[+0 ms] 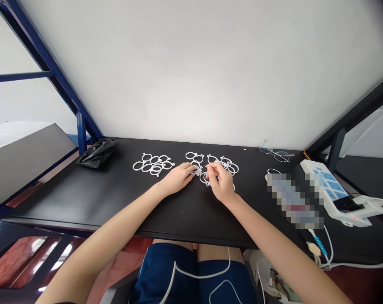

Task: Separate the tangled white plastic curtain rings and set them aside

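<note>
- Over the ring pile (198, 172), white loops with little knobs, both hands are in play: the right hand (222, 182) is above its right half, thumb and fingertips drawn close together, but I can't tell whether that grip has a ring.
- At the pile's near-left edge, the left hand (178, 177) lies palm down, fingertips at the rings, seemingly to keep them from sliding; whether it clamps one, can't tell.
- Within the pile, no long axis to call, these are round! Visible loops lie mostly flat, some overlapping, knobs aiming every which way.
- Left of the pile, a second ring group (160, 161), flat and bunched, probably set apart so the two don't mix.
- Farther left, a black bag (98, 153) on the desk (93, 198); right of the pile, glasses (272, 152), then a power strip (329, 185).
</note>
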The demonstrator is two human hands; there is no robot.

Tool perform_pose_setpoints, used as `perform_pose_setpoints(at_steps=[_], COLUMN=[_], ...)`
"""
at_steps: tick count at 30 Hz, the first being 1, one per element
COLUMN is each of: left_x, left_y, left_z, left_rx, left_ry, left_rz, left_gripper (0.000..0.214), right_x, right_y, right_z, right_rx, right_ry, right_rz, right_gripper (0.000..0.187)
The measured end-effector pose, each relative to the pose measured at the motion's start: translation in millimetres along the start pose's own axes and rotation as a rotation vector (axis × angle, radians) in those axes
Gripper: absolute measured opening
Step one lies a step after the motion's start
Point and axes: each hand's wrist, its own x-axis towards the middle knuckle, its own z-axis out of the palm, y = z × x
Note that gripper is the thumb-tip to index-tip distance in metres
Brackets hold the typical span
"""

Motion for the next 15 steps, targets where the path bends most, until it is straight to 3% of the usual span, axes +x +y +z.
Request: perform_pose_setpoints(at_steps=[11,15], left_x=[-1.6,-2.0], left_y=[4.6,5.1], left_z=[-4.5,-5.3], left_rx=[-0.098,-0.141], left_ry=[0.143,0.142], left_rz=[0.043,0.051], left_gripper=[0.034,0.033], right_x=[2.8,4.9], right_y=[-1.3,-0.9], right_z=[-2.3,-2.3], right_rx=[-0.067,-0.108], right_ry=[0.048,0.076], right_rz=[0.024,0.052], right_gripper=[0.015,0.013])
